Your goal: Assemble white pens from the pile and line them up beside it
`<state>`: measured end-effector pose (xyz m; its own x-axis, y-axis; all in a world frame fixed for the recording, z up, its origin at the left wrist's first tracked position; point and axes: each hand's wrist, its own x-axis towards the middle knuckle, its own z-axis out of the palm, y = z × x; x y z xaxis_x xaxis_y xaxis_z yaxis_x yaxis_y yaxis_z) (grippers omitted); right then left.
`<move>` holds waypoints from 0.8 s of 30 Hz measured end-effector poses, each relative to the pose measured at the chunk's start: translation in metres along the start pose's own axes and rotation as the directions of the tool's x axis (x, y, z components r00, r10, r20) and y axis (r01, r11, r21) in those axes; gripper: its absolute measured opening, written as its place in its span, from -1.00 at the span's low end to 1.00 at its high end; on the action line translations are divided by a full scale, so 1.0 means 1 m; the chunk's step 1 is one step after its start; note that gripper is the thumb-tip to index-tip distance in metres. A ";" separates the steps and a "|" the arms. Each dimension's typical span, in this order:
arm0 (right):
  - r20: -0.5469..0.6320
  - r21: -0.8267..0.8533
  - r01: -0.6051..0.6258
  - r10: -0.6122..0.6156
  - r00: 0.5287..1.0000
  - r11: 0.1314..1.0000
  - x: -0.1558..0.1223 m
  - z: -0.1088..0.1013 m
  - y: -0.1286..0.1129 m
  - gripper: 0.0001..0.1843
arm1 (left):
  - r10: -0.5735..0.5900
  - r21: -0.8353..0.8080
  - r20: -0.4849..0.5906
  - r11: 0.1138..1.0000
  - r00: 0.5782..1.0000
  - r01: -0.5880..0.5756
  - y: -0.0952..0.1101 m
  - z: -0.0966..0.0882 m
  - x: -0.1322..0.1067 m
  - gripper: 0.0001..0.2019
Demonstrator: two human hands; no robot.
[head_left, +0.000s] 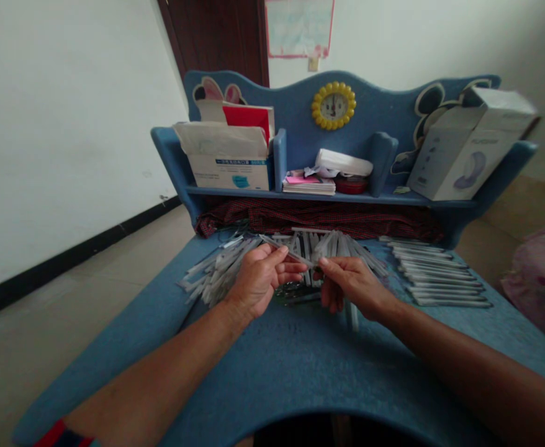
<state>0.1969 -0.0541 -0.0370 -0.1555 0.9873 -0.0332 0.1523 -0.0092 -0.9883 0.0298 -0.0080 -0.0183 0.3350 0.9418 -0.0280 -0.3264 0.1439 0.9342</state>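
My left hand (pixel 261 279) is closed on a thin translucent plastic tube (pixel 295 256), gripped between thumb and fingers and slanting down to the right. At the tube's right end, my right hand (pixel 349 282) pinches with thumb and forefinger; a small dark bit shows at the fingertips, too small to name. Loose translucent tubes (pixel 219 270) lie in a heap beside my left hand. More tubes (pixel 331 244) are piled behind both hands. Dark slender pieces (pixel 300 297) lie below my fingers, partly hidden. On the right is a neat row of pen-like sticks (pixel 440 276).
The blue desk (pixel 272 366) has a raised shelf (pixel 365 198) at its back. It holds a mask box (pixel 230 172), a small paper stack (pixel 308 185) and a white carton (pixel 468 155). Folded checked cloth (pixel 319 216) lies under the shelf. A yellow-rimmed clock (pixel 333 106) is above.
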 end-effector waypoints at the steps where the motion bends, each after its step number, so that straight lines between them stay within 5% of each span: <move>1: -0.009 -0.001 0.004 -0.004 1.000 1.000 0.000 -0.001 0.000 -0.60 | 0.005 -0.001 -0.002 1.000 1.000 -0.005 0.000 0.000 0.000 -0.96; 24: 0.012 -0.019 -0.010 0.010 1.000 1.000 -0.001 0.001 0.000 -0.69 | 0.013 0.021 0.004 1.000 1.000 -0.014 -0.001 -0.001 0.001 -0.96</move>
<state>0.1964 -0.0547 -0.0375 -0.1656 0.9852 -0.0453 0.1723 -0.0163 -0.9849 0.0298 -0.0066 -0.0195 0.3338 0.9425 -0.0141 -0.3121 0.1246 0.9419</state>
